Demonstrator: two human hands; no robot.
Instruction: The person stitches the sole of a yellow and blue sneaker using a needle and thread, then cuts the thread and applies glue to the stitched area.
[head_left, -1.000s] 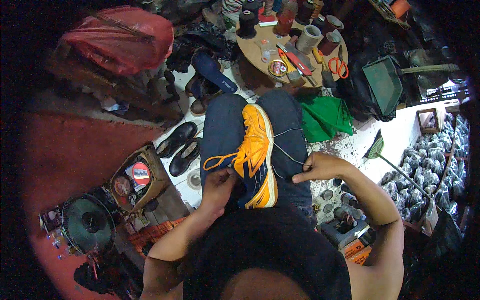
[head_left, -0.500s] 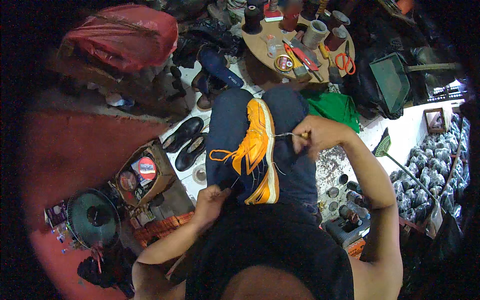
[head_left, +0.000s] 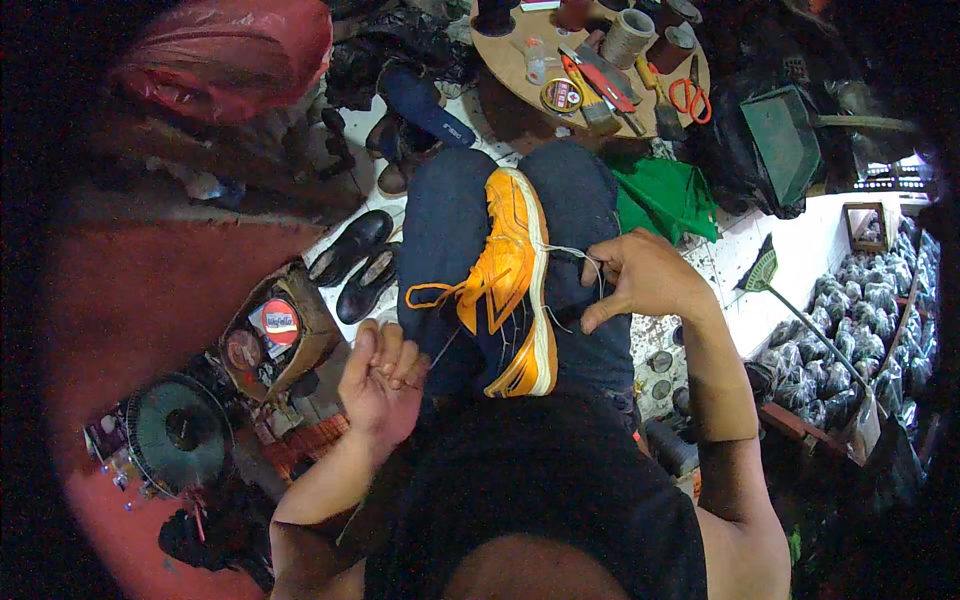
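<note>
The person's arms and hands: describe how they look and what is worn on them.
The left arm and right arm are bare, with no sleeve over the forearms. The left hand and right hand wear no gloves, and I see no watch or bracelet. Rings are too small to rule out. Between the arms shows a plain black top.

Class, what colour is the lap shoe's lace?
The lace is orange, best seen in the head view.

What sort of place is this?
Likely a small shoe-repair workshop: an orange shoe trailing thread lies on the person's lap, spools and scissors sit on a table, and black shoes are nearby.
</note>
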